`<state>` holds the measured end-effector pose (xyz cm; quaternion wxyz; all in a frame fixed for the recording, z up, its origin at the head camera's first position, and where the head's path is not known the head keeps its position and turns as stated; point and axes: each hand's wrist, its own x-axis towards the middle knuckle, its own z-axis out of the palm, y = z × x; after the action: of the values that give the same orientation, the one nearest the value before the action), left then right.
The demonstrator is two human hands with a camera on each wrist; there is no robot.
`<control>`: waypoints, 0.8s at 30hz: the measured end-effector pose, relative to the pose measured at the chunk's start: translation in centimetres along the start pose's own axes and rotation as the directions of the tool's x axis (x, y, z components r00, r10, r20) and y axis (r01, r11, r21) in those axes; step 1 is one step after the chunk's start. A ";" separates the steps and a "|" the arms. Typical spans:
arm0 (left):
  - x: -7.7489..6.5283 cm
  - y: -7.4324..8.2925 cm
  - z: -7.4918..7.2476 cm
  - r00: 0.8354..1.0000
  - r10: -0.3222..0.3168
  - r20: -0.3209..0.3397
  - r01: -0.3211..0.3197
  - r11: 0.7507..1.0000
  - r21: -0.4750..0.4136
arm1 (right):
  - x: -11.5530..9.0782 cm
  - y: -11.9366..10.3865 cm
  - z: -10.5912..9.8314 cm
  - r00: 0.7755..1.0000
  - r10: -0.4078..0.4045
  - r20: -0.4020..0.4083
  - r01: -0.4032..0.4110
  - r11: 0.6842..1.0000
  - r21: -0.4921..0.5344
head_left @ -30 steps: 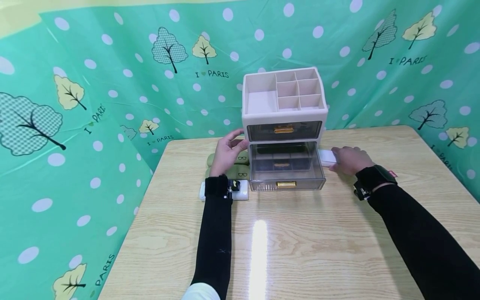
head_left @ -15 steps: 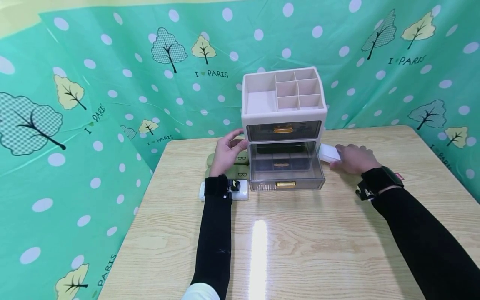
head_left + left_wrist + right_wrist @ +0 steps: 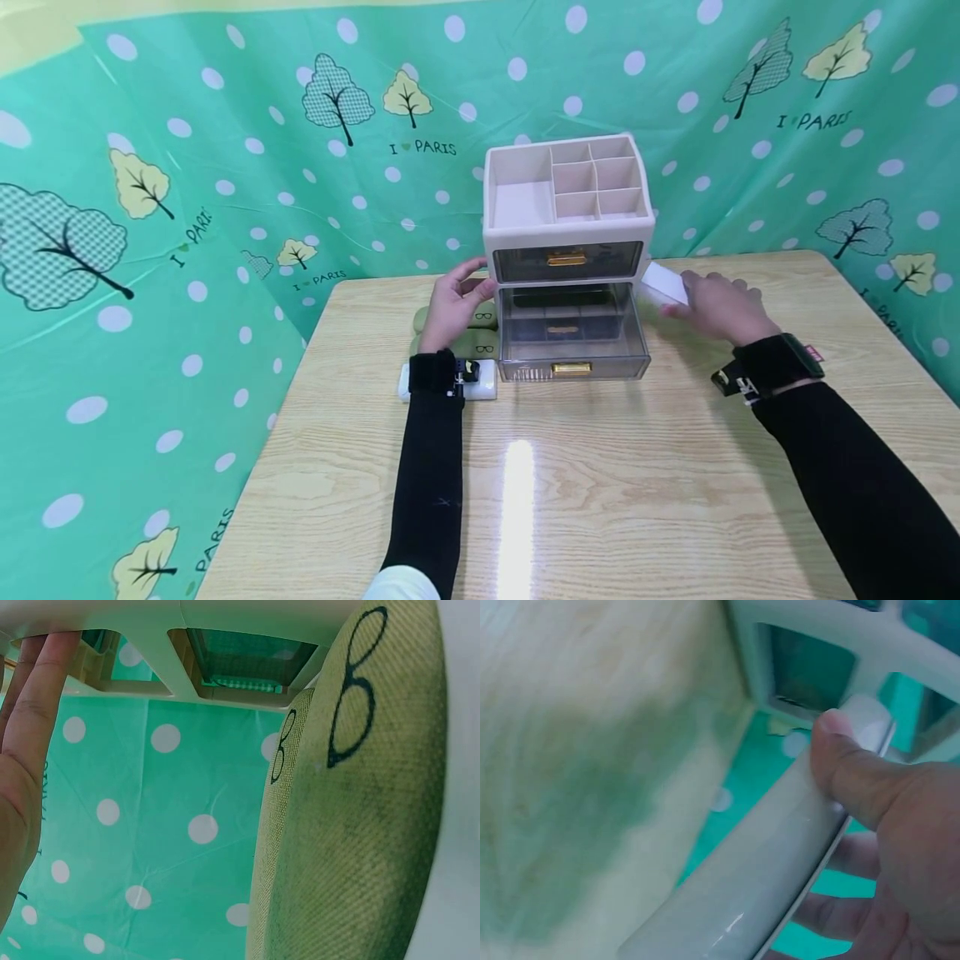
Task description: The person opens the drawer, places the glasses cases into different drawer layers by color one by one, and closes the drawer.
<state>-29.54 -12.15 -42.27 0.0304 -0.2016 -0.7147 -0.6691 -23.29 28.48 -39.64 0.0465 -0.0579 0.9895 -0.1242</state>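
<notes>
Organizer (image 3: pixel 570 232) stands on the bench (image 3: pixel 600 500), its lower drawer (image 3: pixel 528 371) pulled out. The right grip (image 3: pixel 722 308) pinches a tilted white oblong object (image 3: pixel 666 283) between thumb and fingers, beside the organizer's right side. The left grip (image 3: pixel 452 308), fingers straight, touches the opposite side, near 2 green cases (image 3: pixel 474 343).

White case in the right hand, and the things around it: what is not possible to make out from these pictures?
- Head view: one end of the white case, covered by the right hand.
- Right wrist view: its lower end, cut off by the bottom edge.
- Head view: the middle of the other case, under the left strap.
- Left wrist view: part of the left hand, cut off by the left edge.
</notes>
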 end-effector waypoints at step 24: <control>0.7 -0.1 -0.2 1.000 -0.023 0.007 0.023 1.000 -0.006 | -3.5 -3.2 -5.3 0.987 -0.003 -0.161 0.009 0.999 0.036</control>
<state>-30.23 -12.21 -42.17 0.0197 -0.1955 -0.7151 -0.6709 -20.09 27.16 -33.48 -0.0331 -0.0498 0.9873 -0.1469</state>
